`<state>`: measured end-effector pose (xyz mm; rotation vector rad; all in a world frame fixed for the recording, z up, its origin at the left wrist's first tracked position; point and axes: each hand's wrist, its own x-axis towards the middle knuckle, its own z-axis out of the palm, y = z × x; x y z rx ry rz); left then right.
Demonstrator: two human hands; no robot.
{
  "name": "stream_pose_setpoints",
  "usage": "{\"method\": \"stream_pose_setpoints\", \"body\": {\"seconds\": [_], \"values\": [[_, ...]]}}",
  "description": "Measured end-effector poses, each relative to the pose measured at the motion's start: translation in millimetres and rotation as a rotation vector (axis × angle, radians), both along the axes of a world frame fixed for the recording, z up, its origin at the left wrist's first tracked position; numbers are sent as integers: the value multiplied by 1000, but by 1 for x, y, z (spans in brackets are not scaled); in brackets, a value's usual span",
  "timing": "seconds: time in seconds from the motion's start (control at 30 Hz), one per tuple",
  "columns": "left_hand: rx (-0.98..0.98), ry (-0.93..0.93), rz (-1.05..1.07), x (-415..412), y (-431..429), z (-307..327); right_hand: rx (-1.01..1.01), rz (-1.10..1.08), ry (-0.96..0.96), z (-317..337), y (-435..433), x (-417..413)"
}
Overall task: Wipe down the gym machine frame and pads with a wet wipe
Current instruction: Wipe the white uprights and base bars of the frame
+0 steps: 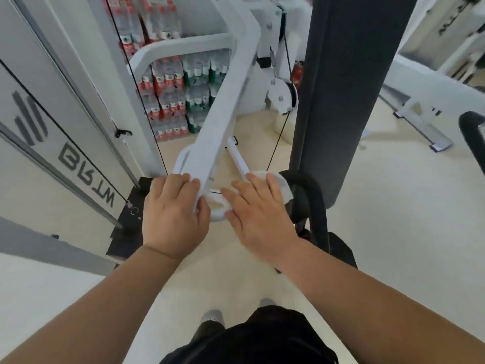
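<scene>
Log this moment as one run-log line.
step: wiping | left hand: grips white frame arm | right hand: flat on wet wipe, next to black handle

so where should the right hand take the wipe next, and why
Probably slide the right hand rightward, carrying the wet wipe onto the black curved tube. Its fingers lie flat on the wipe, whose edge meets that tube, while the left hand grips the white frame arm.

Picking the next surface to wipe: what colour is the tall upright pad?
Dark grey; the upright pad shows best in the head view.
</scene>
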<state>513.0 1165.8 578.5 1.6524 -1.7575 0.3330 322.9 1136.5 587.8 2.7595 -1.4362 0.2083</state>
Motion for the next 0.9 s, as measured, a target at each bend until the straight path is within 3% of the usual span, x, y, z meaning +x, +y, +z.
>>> {"method": "stream_pose_setpoints", "body": {"seconds": [0.13, 0.27, 0.4, 0.7, 0.9], "values": [[73, 14, -12, 2, 2, -2, 26, 89, 90, -5, 10, -1], [130, 16, -24, 4, 2, 0, -17, -191, 4, 15, -25, -16], [155, 13, -31, 5, 1, 0, -62, -354, 79, 26, -38, -19], [214, 40, -10, 1, 9, 9, 144, 10, 151, 8, 8, 0], [259, 48, -6, -2, 10, 15, -23, -376, 40, 23, -36, -29]]}}
